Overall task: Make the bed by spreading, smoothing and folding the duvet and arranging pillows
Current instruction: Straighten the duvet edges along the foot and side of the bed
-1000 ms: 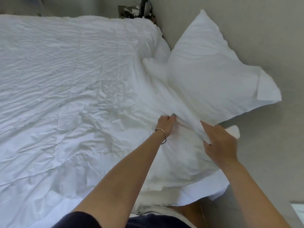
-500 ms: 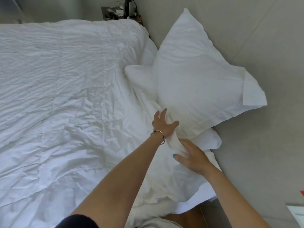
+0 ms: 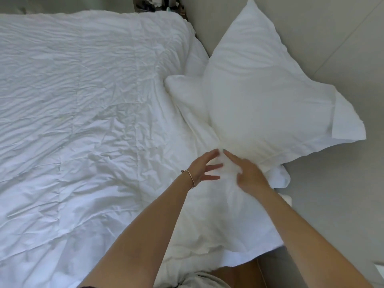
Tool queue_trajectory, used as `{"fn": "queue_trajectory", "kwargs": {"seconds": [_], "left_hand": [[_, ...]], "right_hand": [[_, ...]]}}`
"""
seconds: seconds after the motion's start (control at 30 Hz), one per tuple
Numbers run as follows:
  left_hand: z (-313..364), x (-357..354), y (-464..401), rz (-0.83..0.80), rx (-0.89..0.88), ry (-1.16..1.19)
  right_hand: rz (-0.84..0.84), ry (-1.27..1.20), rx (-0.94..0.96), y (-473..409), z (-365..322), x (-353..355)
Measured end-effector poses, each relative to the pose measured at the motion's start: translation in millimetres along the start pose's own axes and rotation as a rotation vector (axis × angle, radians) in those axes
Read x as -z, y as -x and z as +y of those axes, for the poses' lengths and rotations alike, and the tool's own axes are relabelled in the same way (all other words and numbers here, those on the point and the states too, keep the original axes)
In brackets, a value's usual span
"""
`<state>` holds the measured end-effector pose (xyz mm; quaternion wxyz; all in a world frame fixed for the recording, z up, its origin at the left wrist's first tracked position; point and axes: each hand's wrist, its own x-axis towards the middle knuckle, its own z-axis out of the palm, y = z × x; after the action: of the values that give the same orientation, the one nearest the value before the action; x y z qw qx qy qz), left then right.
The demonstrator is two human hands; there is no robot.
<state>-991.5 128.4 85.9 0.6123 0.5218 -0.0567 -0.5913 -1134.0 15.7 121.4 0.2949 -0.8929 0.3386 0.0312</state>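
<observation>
Presently, from my remote seat, I log the following items in the head view. Item one: a wide bed [image 3: 31,256] covered by a crumpled white cotton duvet [image 3: 83,121], spread flat over most of the left and centre, its surface full of small creases. Item two: a large square white pillow with a flanged border [image 3: 259,90], propped upright on one corner against the pale grey wall [image 3: 342,38] at the right, one flap corner sticking out to the right. Item three: a second white pillow lying flat [image 3: 224,215] at the near right edge of the bed, partly under the upright one, its lower edge hanging just over the mattress side. Item four: my left hand [image 3: 204,170], fingers straight and spread, palm turned toward the right, resting on the flat pillow's upper end; a thin metal bangle [image 3: 191,177] circles that wrist. Item five: my right hand [image 3: 247,175], fingers extended with a painted nail at the tip, pressing flat on the same pillow just beside the left. Neither hand grips any cloth; they lie close together, fingertips nearly meeting at the base of the upright pillow. Item six: a dark cluttered nightstand [image 3: 158,5] at the top edge, contents too blurred to tell. Item seven: a strip of wooden floor [image 3: 239,271] below the bed.
</observation>
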Motion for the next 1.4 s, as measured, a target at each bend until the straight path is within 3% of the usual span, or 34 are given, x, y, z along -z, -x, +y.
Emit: {"fn": "queue_trajectory", "kwargs": {"seconds": [0.1, 0.2, 0.27, 0.33, 0.4, 0.5, 0.6, 0.7, 0.83, 0.97, 1.03, 1.17, 1.23, 1.27, 1.33, 1.4], "left_hand": [[-16, 39, 14, 0.12, -0.059, -0.364], [-49, 89, 31, 0.163, -0.063, -0.698], [-74, 122, 43, 0.173, -0.037, -0.858], [-99, 153, 57, 0.19, -0.002, -0.984], [-122, 181, 77, 0.21, 0.031, -1.093], [-148, 218, 118, 0.354, 0.002, -1.254], [-167, 251, 167, 0.521, -0.027, -1.261], [-183, 287, 207, 0.448, 0.061, -1.268], [-210, 317, 235, 0.515, 0.09, -1.62], [-227, 333, 242, 0.28, 0.341, -1.815], [-225, 340, 242, 0.256, 0.319, -1.87], [-209, 350, 243, 0.387, 0.189, -1.73], [-198, 356, 245, 0.376, 0.137, -1.549], [-190, 356, 246, 0.342, 0.145, -1.495], [-180, 355, 249, 0.248, 0.205, -1.394], [-176, 351, 257, 0.147, 0.279, -1.33]], "right_hand": [[0.342, 0.112, -0.076, 6, 26, 29], [0.417, 0.307, -0.282, 8, 25, 24], [0.594, 0.448, -0.251, 7, 0, -7], [0.704, 0.511, -0.083, 12, -36, -52], [0.609, 0.493, 0.09, 27, -72, -116], [0.235, 0.419, 0.233, 53, -103, -214], [-0.278, 0.342, 0.188, 71, -116, -274], [-0.596, 0.223, 0.088, 79, -122, -312], [-0.684, 0.374, 0.107, 93, -124, -343], [-0.629, 0.663, 0.157, 105, -126, -362], [-0.621, 0.763, 0.15, 108, -130, -367], [-0.371, 0.721, 0.351, 94, -140, -354], [-0.427, 0.575, 0.335, 81, -140, -336], [-0.543, 0.522, 0.268, 77, -140, -327], [-0.735, 0.462, 0.18, 76, -137, -315], [-0.801, 0.489, 0.18, 90, -137, -310]]}}
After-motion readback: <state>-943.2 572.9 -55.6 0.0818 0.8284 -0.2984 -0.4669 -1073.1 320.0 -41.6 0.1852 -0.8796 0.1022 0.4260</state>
